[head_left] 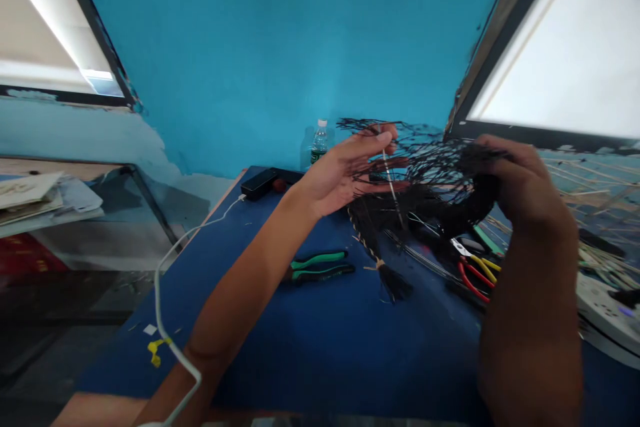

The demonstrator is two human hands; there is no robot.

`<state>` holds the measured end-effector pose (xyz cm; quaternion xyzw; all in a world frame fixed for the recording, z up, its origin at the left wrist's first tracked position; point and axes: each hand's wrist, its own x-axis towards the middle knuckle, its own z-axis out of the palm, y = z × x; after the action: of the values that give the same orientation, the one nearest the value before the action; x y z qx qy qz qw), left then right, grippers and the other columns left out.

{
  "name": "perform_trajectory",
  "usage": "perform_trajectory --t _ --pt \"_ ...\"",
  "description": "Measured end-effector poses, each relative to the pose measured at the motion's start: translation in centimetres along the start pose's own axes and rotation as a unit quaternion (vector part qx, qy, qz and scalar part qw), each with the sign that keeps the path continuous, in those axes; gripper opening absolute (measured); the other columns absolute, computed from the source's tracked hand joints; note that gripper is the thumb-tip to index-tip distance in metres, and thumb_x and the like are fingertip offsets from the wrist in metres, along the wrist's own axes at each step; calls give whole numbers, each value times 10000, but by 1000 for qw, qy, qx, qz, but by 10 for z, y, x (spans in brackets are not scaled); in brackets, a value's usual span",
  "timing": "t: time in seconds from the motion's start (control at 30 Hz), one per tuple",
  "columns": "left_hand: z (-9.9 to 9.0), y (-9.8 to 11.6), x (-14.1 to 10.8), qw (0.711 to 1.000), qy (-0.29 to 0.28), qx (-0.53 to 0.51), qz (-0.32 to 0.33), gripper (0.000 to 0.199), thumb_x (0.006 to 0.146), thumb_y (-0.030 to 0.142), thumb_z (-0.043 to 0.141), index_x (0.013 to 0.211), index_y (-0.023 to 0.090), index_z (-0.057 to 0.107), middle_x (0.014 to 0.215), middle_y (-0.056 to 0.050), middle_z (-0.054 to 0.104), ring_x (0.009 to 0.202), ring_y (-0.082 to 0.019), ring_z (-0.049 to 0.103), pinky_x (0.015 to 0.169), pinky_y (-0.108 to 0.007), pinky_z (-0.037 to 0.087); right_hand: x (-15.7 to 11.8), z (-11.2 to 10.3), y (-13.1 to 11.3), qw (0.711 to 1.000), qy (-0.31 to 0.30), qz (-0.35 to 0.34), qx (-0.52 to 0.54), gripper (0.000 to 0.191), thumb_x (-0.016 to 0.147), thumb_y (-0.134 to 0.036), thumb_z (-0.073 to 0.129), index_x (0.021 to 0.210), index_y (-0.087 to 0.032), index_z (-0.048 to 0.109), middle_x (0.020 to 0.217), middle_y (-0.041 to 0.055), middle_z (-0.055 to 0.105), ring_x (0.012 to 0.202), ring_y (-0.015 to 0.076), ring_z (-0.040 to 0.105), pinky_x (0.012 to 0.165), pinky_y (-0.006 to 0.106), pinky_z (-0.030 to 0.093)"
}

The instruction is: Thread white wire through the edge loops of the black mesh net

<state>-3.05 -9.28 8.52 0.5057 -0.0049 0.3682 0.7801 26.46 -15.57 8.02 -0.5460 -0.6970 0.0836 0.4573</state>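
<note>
My left hand (350, 170) pinches a thin, pale rod (389, 177) between thumb and forefinger, its lower end slanting down to the right. Black strands (425, 157) run across and between its other fingers. At their right end, my right hand (523, 180) is closed round the gathered strands; the motion blurs its fingers. Below hang more dark fibres, and a black braid (365, 237) with a tied, brushy end lies on the blue table (340, 347). Green-handled pliers (323, 265) rest under my left hand.
Red-and-yellow-handled pliers (477, 270), thin sticks (600, 193) and a white power strip (607, 313) lie on the right. At the back are a plastic bottle (320, 140) and a black box (259, 185). A white cable (159, 293) crosses the left side.
</note>
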Motion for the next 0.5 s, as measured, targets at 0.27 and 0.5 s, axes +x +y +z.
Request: perform_trajectory --t 0.27,0.5 --pt "50 7 -29 995 25 67 62 292 957 213 579 1248 229 598 738 31 641 749 -160 731 766 -309 621 -11 4 -35 992 2 -127 11 91 845 -230 741 926 -243 702 866 -7 627 825 156 528 769 315 406" --pt "61 23 -46 968 119 172 135 199 1004 336 564 1184 264 612 585 82 363 433 -47 449 491 -142 450 -6 11 -12 943 -67 -109 307 315 787 -522 750 958 -258 767 965 67 683 971 238 621 915 387 473"
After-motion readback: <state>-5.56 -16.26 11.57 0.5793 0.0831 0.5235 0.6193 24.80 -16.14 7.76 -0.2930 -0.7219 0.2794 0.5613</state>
